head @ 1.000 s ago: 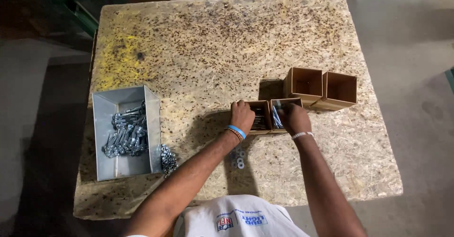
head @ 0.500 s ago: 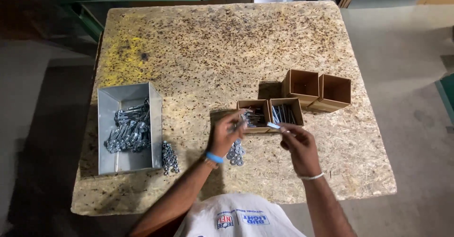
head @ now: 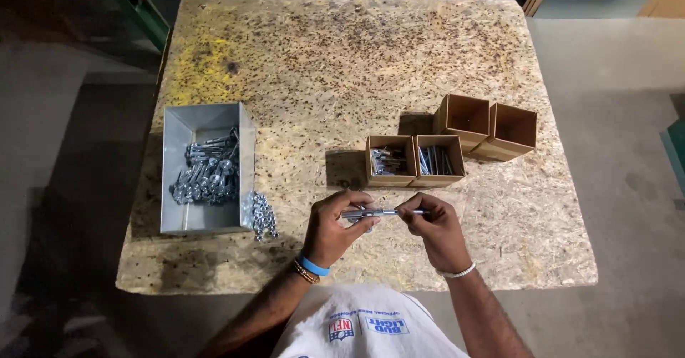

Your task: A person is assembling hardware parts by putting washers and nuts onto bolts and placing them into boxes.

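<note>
Both hands up over the near edge of the chipboard table (head: 321, 58), held just above the surface. Left hand (head: 334, 226) and right hand (head: 433, 228) share one silver bolt (head: 382, 214), held level between them. Left fingers pinch its left end, right fingers pinch its right end; both hands closed on it. Can't tell if a nut sits on the bolt, too small.

Blue wristband plus a beaded one on the left wrist, thin silver bracelet on the right wrist.

Left of the hands, near: loose pile of silver nuts (head: 262, 215) on the table, touching the right wall of the grey metal bin (head: 207, 117). Bin holds a heap of silver bolts (head: 207, 176), mostly in its far half.

Just past the hands: two small brown cardboard boxes side by side, touching. Left box (head: 389, 162) and right box (head: 441, 161) both have bolts inside.

Further and right: two more brown boxes (head: 489, 124), also touching, tilted towards the camera, nothing visible in them.

Far half of table bare, yellow stain at far left.
</note>
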